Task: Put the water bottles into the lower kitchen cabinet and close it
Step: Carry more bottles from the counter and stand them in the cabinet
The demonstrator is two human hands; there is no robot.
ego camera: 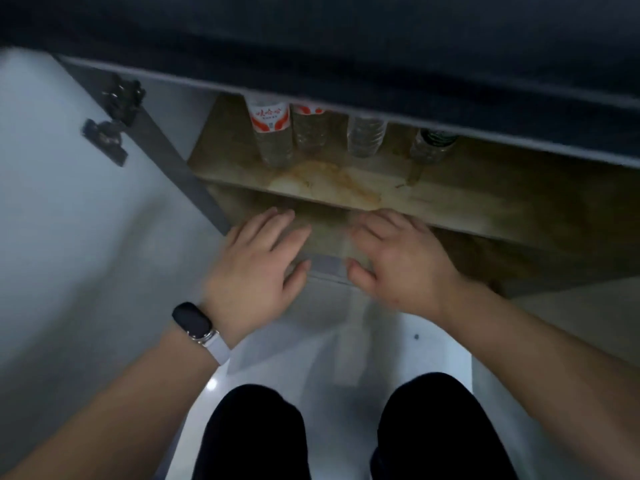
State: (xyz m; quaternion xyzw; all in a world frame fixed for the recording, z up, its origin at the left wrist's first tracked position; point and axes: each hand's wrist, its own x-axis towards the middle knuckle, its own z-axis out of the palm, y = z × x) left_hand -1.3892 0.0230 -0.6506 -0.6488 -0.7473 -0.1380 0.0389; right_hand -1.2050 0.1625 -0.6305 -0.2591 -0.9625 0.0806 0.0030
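I see the cabinet [346, 188] open below the dark counter [346, 46], its left door [52, 202] swung wide with a hinge [114, 123] showing on the inner face. Four bottles [270, 133] stand upright in a row on the cabinet's shelf [433, 199], near its back, their tops hidden by the cabinet's top edge. The two at the left carry red-and-white labels and stand just beside each other; the third is clear, and the fourth, further right and apart, has a dark green label. A brown stain [332, 181] spreads on the shelf in front of the bottles.

My left hand [259, 261] and right hand [398, 261] hover side by side in front of the cabinet's lower edge, below the shelf, palms down, fingers spread and holding nothing. Both are blurred. A dark band [197, 327] sits on my left wrist. My knees [252, 434] in black show at the bottom, over a pale floor [346, 341].
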